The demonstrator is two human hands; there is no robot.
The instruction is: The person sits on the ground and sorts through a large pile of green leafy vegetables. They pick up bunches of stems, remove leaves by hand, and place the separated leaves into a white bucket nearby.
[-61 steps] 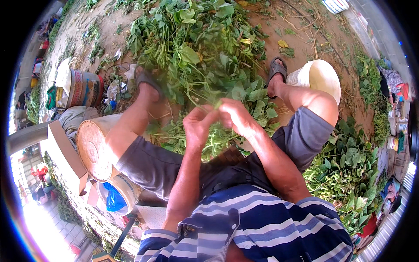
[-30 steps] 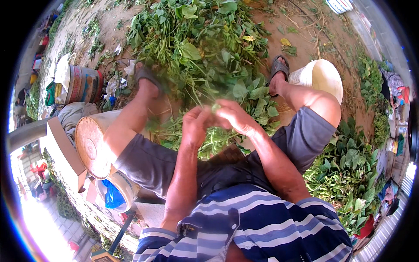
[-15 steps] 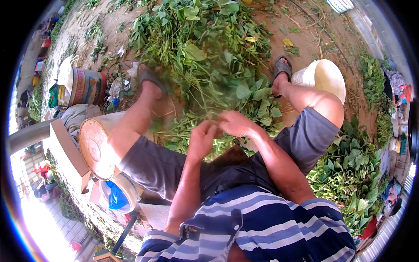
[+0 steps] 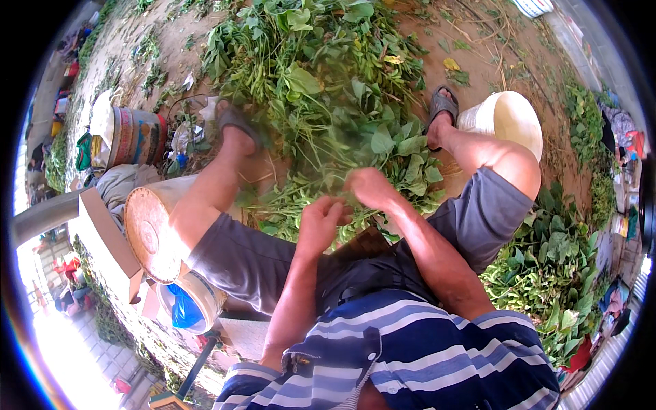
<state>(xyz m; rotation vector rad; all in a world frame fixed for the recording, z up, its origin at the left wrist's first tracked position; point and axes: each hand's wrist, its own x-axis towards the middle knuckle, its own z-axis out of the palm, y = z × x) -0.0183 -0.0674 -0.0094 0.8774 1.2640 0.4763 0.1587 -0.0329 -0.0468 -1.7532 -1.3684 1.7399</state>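
At frame centre, the left hand (image 4: 320, 220) and right hand (image 4: 370, 188) close together on blurred leafy green stems (image 4: 326, 160) from the ground pile, seemingly mid-stripping; next likely needs a firm pull apart.

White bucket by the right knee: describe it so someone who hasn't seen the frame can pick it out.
Start at the big pile of green leafy stems on the dirt ahead of the seated person. Follow their right leg to the grey sandal; the round white plastic bucket lies tipped just right of it. Unlike the striped drum far left, it is plain white.
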